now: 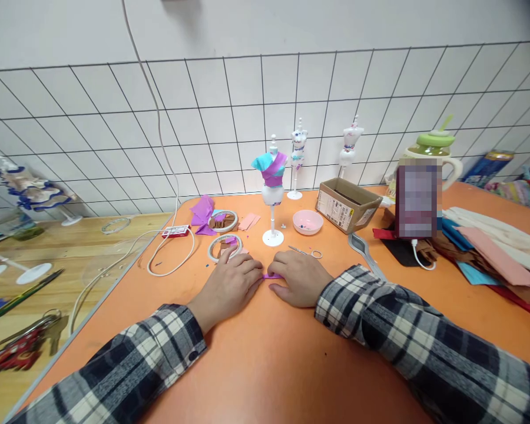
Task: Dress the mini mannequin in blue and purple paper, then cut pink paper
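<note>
A narrow folded purple paper strip lies on the orange table between my two hands. My right hand is closed on it, with thumb and fingers pinching from the right. The fingers of my left hand are pressed together and curled down at the strip's left end. Most of the strip is hidden under the fingers. Just beyond my hands stands a small white dress form, wrapped at the chest in turquoise and purple bands. Small scissors lie past my right hand, and a tape roll sits by my left.
Behind are a pink bowl, an open cardboard box and another tape roll. On the right, a phone stands before a lidded cup, near coloured sheets. A white cable loops at left.
</note>
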Motion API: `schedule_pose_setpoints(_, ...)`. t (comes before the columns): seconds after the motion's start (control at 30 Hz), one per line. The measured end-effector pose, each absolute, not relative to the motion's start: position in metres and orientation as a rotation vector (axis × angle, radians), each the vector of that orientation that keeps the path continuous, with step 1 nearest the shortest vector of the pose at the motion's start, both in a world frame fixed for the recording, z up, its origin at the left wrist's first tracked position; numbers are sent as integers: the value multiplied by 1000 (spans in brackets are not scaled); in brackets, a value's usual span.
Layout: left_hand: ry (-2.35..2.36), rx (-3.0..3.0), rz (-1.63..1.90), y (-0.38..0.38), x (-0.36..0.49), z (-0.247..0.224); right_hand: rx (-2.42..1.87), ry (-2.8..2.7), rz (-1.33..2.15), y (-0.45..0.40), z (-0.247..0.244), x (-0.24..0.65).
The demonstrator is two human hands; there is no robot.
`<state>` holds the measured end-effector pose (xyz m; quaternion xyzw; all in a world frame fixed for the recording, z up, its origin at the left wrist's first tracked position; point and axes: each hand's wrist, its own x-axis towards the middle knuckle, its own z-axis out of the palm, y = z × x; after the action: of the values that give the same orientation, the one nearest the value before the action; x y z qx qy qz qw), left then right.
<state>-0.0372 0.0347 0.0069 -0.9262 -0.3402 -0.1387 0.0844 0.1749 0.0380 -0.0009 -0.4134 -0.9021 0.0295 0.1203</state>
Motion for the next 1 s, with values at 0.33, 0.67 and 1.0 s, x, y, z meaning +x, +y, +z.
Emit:
schedule_pose_setpoints(0.33,-1071,-2794,-405,35,-45,9,-1248,-2635,69,43,-5,175)
schedule_pose_setpoints(0.67,-1065,-2815,-479,35,-44,9,-1300,-2623,138,40,0,177)
schedule_pose_setpoints(1.0,-1345,-2955,-529,43,-46,1,-1419,-2576,229,39,5,174)
